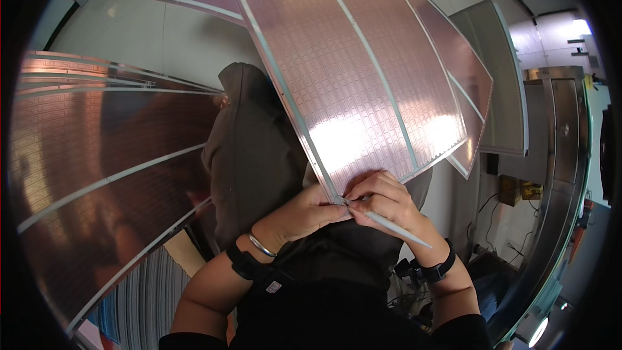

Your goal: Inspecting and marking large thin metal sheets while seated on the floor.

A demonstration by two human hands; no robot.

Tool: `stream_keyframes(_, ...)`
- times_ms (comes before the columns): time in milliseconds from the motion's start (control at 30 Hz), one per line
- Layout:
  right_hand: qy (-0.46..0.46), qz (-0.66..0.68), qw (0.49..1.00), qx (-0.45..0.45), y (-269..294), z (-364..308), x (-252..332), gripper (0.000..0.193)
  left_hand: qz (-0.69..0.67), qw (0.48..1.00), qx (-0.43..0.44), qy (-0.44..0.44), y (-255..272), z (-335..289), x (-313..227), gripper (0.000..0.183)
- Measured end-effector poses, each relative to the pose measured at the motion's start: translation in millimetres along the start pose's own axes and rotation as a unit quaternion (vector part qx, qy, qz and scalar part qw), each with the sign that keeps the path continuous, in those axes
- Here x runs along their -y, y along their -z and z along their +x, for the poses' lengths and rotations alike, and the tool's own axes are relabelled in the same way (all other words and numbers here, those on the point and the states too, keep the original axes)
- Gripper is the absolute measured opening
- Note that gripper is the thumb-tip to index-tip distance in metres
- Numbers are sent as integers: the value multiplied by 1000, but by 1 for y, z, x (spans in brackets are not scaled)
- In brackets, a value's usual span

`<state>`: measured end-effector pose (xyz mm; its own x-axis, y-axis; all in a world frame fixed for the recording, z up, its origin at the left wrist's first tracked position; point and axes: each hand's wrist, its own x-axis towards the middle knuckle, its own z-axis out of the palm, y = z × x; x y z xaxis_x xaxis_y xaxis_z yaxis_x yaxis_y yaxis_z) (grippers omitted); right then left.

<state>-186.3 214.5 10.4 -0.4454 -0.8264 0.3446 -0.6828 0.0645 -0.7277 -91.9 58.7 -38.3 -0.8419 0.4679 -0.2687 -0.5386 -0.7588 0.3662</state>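
Observation:
A large copper-coloured sheet [369, 84] with a fine embossed grid and pale strips lies slanting across my lap. My left hand [303, 214] pinches its near corner, thumb on top. At that same corner my right hand [385, 198] holds a slim grey tool [396, 227] like a pen. Its tapered back end points toward my right forearm. The working tip is at the sheet's corner, mostly covered by my fingers, so I cannot make out its kind. The fingers of both hands are close together, almost touching.
More copper-coloured sheets [129, 129] stand at my left, beside my leg. Another sheet [463, 68] shows under the far right edge, with a grey-green panel [495, 84] behind it. A metal-framed cabinet [564, 129] and loose cables [505, 240] are on the right.

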Motion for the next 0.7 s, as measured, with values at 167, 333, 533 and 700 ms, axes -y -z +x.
stream_keyframes(167,-2,-26,999,-23,-6,3,2,20,-2,1000,-10,0,2,-2,3,24)
stream_keyframes(333,-16,-25,1000,-9,-4,3,4,18,10,1000,-7,9,3,-3,1,24)
stream_keyframes(533,-6,-18,1000,-1,-3,4,3,18,13,1000,-12,3,0,-1,-1,25)
stream_keyframes(700,-94,104,990,-17,1,5,6,15,27,999,-18,26,5,-3,1,29)
